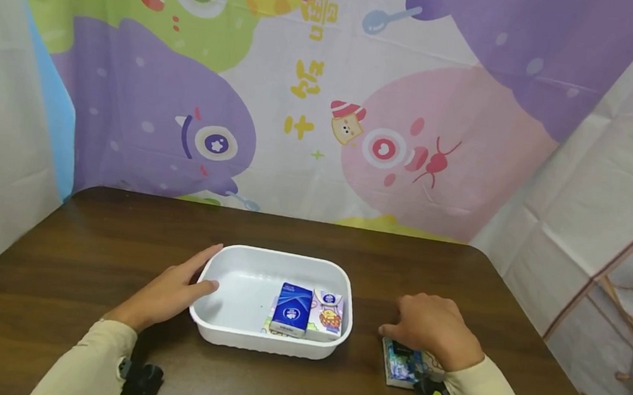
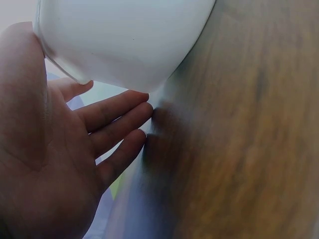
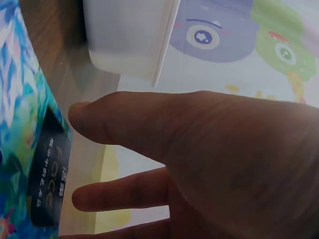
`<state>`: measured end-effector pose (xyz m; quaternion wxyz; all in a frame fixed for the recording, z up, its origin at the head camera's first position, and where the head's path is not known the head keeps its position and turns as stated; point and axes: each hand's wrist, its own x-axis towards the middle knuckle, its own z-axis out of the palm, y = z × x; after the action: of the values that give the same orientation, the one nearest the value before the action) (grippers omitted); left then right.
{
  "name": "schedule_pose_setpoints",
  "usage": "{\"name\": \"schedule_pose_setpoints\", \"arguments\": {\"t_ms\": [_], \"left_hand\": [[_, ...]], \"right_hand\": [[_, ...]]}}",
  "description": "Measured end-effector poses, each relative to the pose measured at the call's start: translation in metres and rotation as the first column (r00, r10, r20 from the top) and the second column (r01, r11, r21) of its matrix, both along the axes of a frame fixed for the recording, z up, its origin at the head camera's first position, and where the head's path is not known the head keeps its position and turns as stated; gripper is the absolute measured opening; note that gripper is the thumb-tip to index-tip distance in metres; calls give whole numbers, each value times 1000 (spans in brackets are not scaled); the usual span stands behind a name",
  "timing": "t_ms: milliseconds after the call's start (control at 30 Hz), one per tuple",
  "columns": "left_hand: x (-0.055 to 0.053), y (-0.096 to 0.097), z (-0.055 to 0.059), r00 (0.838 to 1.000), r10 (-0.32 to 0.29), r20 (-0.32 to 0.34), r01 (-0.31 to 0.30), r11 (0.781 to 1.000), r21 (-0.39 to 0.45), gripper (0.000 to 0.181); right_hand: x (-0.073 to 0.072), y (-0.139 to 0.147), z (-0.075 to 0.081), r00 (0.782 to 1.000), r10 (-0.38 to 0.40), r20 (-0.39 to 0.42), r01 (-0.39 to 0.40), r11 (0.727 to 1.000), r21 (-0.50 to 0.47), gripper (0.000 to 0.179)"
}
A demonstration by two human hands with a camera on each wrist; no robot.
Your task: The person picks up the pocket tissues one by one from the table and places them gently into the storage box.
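Note:
My left hand [image 1: 167, 292] holds the left end of a white plastic basin [image 1: 268, 343], the thumb over its rim and the fingers along the outside wall. The left wrist view shows those fingertips low beside the basin, close to the table. Inside, at the right, lie a dark blue tissue packet [image 1: 292, 306] and a white cartoon-print tissue packet [image 1: 328, 316]; part of another packet shows beneath the blue one. My right hand [image 1: 432, 326] hovers over a blue-green patterned packet [image 3: 20, 109], thumb and fingers spread apart around nothing. The hand partly hides this packet in the head view.
The brown wooden table [image 1: 252, 385] has rounded far corners. A cartoon-print curtain [image 1: 295, 176] hangs behind it, and a pale floral curtain [image 1: 563, 247] hangs along the right side. Small black camera mounts sit at both wrists.

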<state>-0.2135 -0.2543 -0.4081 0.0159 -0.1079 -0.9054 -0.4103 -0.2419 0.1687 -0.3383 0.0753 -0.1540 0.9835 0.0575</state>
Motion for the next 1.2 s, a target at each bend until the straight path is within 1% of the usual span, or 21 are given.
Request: {"name": "schedule_pose_setpoints", "arguments": {"t_ms": [133,333,500,700,767,967,1067,1200], "left_hand": [[0,0,-1,1000,3,2,-3,1000,1,70],[1,0,-1,1000,10,-2,-10,1000,12,69],[2,-1,-2,1000,11,8,-11,1000,11,69],[0,1,-1,1000,9,0,-9,1000,-1,69],[0,2,0,1000,4,-1,-4,1000,-4,69],[0,1,0,1000,3,7,-3,1000,0,69],[0,0,0,1000,5,5,-5,1000,5,69],[1,-1,0,1000,3,4,-3,1000,1,69]], "right_hand": [[0,2,0,1000,-8,1,8,1000,8,45],[3,3,0,1000,-17,1,17,1000,18,50],[3,3,-1,1000,-16,12,16,1000,23,54],[0,9,-2,998,-51,44,50,998,33,58],[-2,11,-3,998,-49,48,48,999,20,56],[-4,7,-6,998,-3,61,7,997,-72,41],[-4,6,-3,997,-9,83,16,997,-78,42],[-3,15,5,996,-14,83,20,997,-70,46]]}}
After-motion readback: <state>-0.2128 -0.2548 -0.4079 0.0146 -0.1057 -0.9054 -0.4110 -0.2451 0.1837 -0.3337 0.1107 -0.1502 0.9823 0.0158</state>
